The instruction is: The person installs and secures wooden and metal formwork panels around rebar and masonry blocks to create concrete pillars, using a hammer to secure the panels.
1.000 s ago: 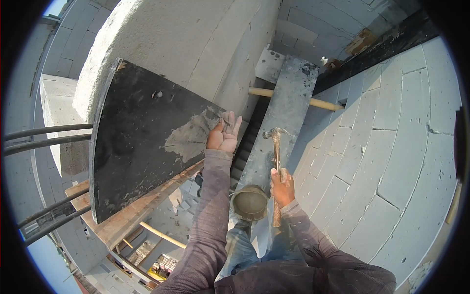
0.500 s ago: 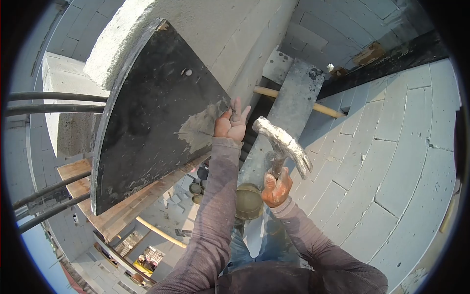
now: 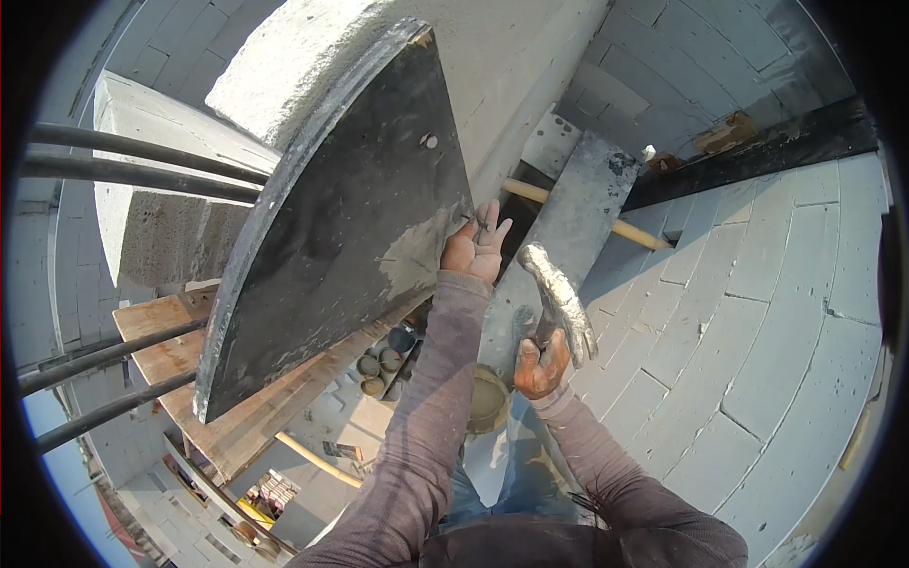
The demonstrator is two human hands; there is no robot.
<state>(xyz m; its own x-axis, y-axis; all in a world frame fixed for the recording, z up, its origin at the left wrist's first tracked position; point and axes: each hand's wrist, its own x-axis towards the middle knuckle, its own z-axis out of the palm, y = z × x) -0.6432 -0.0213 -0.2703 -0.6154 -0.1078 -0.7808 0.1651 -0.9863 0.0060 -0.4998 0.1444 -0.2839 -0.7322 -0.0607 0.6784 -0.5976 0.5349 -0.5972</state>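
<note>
A black-faced formwork panel [image 3: 331,208], with a mortar smear near its right edge, stands tilted on the left. My left hand [image 3: 475,248] is at that edge, palm up; the thumb and a finger pinch a thin dark piece that looks like a nail [image 3: 481,224], and the other fingers stick out. Low on the right, my right hand [image 3: 543,364] is closed round the handle of a claw hammer [image 3: 557,295]. Its mortar-crusted head points up, apart from the panel. The fingers cover most of the handle.
Dark bars [image 3: 142,166] pass behind the panel on the left. A grey plank [image 3: 578,189] lies over a yellow pole [image 3: 639,234] beyond my hands. A block wall [image 3: 739,312] rises on the right. Below are a bucket [image 3: 488,398] and a wooden board [image 3: 204,417].
The view has shifted, so the panel and my left hand appear farther right. The hammer head has turned steeper and sits a little lower. Both hands keep their hold.
</note>
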